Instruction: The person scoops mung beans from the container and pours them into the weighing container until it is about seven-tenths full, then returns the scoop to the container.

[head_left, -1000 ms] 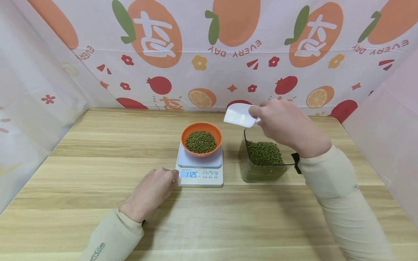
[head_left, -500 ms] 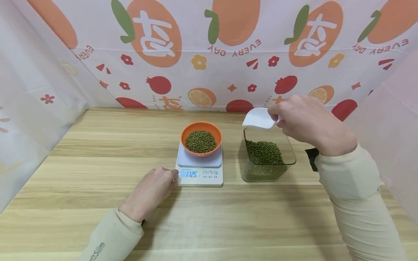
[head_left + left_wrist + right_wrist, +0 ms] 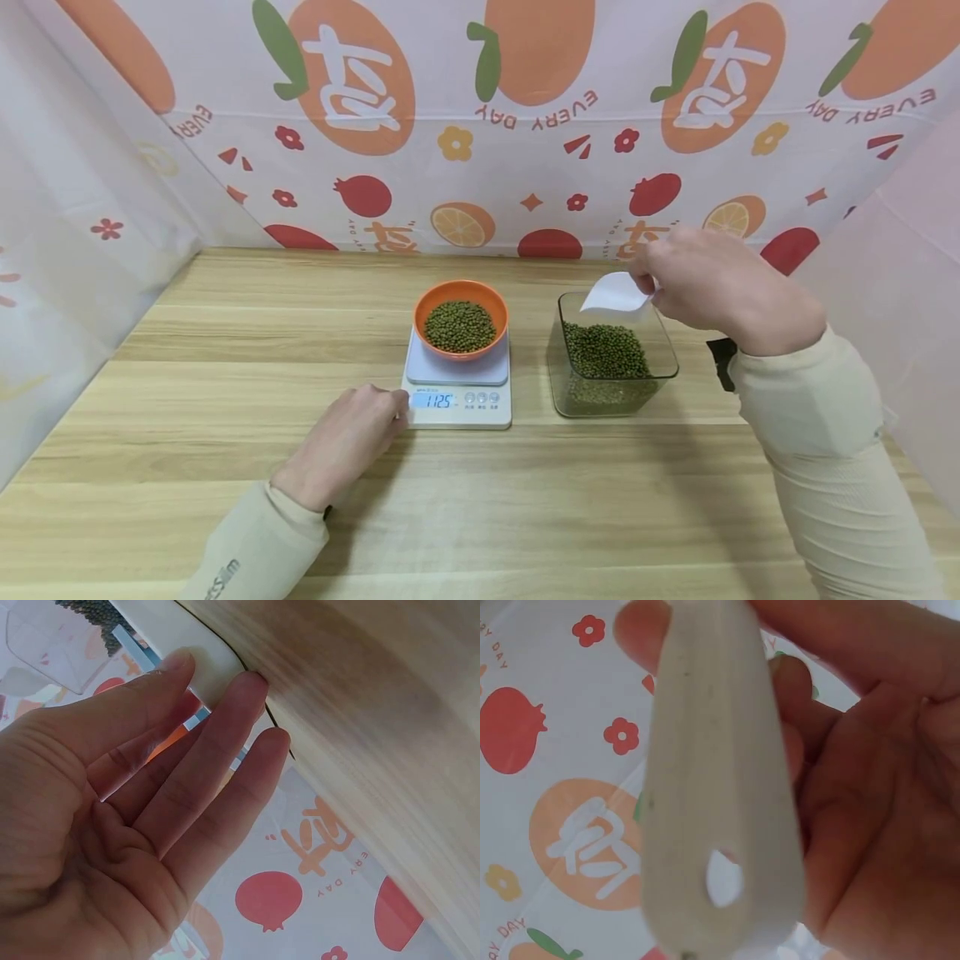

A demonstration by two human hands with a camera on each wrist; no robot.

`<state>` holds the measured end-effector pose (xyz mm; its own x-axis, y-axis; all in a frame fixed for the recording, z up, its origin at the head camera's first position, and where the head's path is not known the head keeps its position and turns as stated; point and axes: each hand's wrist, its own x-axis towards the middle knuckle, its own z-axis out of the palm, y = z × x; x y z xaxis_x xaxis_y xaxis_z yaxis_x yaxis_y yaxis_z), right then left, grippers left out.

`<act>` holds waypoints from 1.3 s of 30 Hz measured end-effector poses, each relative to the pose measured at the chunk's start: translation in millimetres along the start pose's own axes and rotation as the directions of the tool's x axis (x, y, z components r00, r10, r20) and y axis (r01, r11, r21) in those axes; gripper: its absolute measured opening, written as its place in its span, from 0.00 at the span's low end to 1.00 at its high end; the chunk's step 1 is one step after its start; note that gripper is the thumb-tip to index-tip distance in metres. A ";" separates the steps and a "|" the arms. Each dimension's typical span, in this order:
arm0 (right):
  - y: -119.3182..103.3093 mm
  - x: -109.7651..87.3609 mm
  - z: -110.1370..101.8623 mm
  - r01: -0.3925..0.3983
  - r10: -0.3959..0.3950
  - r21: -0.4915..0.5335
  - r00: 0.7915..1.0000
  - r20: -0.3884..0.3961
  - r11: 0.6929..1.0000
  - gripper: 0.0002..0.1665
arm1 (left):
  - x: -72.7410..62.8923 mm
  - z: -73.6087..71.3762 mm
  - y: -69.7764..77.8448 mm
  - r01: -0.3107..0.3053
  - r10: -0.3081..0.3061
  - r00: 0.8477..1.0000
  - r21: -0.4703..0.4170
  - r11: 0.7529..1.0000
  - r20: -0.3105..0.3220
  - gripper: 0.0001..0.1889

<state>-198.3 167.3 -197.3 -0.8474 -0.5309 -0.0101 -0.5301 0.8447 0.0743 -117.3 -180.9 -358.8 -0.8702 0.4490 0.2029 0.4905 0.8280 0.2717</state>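
My left hand [image 3: 348,442] holds the front left corner of a white kitchen scale [image 3: 457,417] between thumb and fingers; in the left wrist view the fingertips meet its edge [image 3: 206,664]. An orange bowl [image 3: 462,354] with green mung beans [image 3: 460,327] stands on the scale, whose display reads 1125, any decimal point unclear. To the right, my right hand [image 3: 720,287] grips a white plastic scoop [image 3: 617,293] by its handle [image 3: 720,772]. The scoop's blade hangs tilted over the back of a clear square container [image 3: 555,367] holding more mung beans [image 3: 606,354].
Everything stands on a wooden table [image 3: 225,350]. A fruit-print curtain [image 3: 465,175] closes off the back, with pale sheets at both sides. Near the right sleeve lies a small black object [image 3: 722,364], partly hidden.
My right hand has moved right with the scoop, from between bowl and container to over the container, and the blade has dipped lower. My left hand stays put and the display reading is unchanged.
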 end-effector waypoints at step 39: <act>-20.7 18.8 29.0 0.032 0.008 -0.138 0.959 0.284 0.990 0.19 | -1.1 2.3 -0.5 0.008 -0.008 1.000 -0.005 1.000 -0.005 0.20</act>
<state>-204.2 141.8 -228.0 -0.8257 -0.4824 -0.2926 -0.5477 0.8096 0.2109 -116.7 -181.0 -361.3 -0.8737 0.4409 0.2055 0.4841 0.8297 0.2780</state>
